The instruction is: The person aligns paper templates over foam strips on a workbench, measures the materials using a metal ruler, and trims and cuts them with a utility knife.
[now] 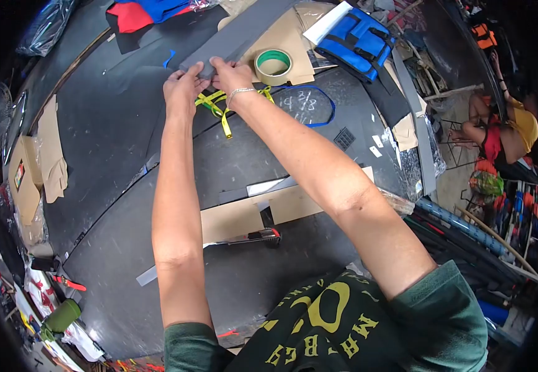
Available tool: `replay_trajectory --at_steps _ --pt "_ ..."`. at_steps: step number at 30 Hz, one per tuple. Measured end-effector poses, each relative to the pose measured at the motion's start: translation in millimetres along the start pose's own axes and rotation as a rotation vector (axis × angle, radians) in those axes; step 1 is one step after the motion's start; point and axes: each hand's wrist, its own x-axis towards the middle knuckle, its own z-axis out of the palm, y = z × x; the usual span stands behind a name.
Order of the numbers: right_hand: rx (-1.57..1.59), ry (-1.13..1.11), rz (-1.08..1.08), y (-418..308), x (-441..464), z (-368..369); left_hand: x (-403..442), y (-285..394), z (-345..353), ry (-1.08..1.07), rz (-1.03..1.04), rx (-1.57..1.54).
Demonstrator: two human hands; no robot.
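Both arms stretch far across the black work table [114, 124]. My left hand [184, 90] and my right hand [231, 77] pinch the near end of a long flat grey strip [241, 34], thumbs close together on it. The strip runs away toward the back right. Just below the hands lies a tangle of yellow strap [224, 115], partly hidden by my right wrist. A roll of tape [273, 67] with a green core sits right of my right hand, on brown cardboard [287, 34].
A blue bag [357, 44] with black straps lies at the back right. Nearer are cardboard strips [232, 221], a red-and-black cutter-like tool [263, 235] and a blue loop [333, 111]. Cardboard pieces [50, 152] lie at left. Another person [517, 127] sits at far right.
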Motion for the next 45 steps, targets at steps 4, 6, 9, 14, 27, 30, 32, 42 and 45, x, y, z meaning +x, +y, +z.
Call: replay_trajectory --at_steps 4,6,9,14,27,30,32,42,45 --pt "0.082 -0.056 0.089 -18.7 -4.8 -7.3 -33.6 7.7 -31.4 -0.050 0.025 0.101" --pt "0.094 -0.036 0.099 -23.9 -8.0 -7.8 -67.5 21.6 -52.4 -0.046 0.011 0.132" --pt "0.122 0.029 0.099 -15.9 11.3 -3.2 -120.3 47.1 -91.4 0.019 0.033 0.215" --pt "0.340 0.022 0.100 -24.8 17.6 -1.2 -224.6 92.7 -169.9 0.194 0.050 0.274" --pt "0.068 0.020 -0.454 -74.6 -72.0 -116.4 -275.5 94.3 -340.6 0.290 -0.085 0.265" --pt "-0.180 0.191 -0.262 -67.6 -124.1 -154.2 -255.5 73.9 -387.0 0.227 -0.177 0.306" --pt "-0.319 0.219 -0.233 -51.9 -141.0 -179.0 -248.3 66.3 -390.6 0.199 -0.197 0.352" --pt "-0.726 0.072 -0.282 -14.5 -107.5 -245.2 -230.3 53.8 -388.6 0.184 -0.221 0.708" --pt "-0.743 0.069 -0.293 -16.3 -103.7 -255.4 -232.4 46.7 -389.9 0.247 -0.156 0.716"
